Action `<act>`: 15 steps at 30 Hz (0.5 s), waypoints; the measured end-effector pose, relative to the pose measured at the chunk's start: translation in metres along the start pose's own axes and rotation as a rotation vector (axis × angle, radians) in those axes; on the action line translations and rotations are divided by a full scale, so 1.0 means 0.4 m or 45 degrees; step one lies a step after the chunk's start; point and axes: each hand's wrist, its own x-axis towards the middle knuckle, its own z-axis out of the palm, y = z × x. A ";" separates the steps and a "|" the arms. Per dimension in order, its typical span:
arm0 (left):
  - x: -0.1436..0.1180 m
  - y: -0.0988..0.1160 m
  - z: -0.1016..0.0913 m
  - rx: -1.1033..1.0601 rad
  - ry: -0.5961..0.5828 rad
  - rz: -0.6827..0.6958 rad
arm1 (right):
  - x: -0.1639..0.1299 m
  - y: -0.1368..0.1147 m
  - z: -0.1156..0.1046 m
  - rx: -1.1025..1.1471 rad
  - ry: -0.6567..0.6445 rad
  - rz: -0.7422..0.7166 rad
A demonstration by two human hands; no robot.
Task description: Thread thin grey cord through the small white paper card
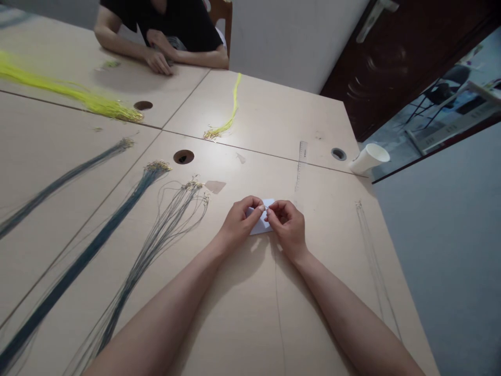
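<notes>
My left hand (246,216) and my right hand (288,224) meet at the middle of the table, thumbs and forefingers pinched close together. Between them runs a thin dark cord (277,292), which trails down the table toward me from under the fingers. Its end at the fingertips is too small to make out clearly. Beneath the hands lies a small white piece of paper (261,228). Left of my left hand, a loose bundle of grey cords (156,230) with gold-coloured metal ends is spread on the table.
Further left lie two dark cord bundles (105,232). Yellow cords (234,107) lie across the far side. A clear ruler (301,162), a roll of tape (338,154) and a white cup (370,157) stand right of centre. Another person (164,36) sits opposite, and a few cords (370,245) lie at right.
</notes>
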 end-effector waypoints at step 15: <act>0.003 0.004 -0.003 0.028 -0.022 0.007 | -0.001 -0.003 0.000 -0.058 0.009 -0.045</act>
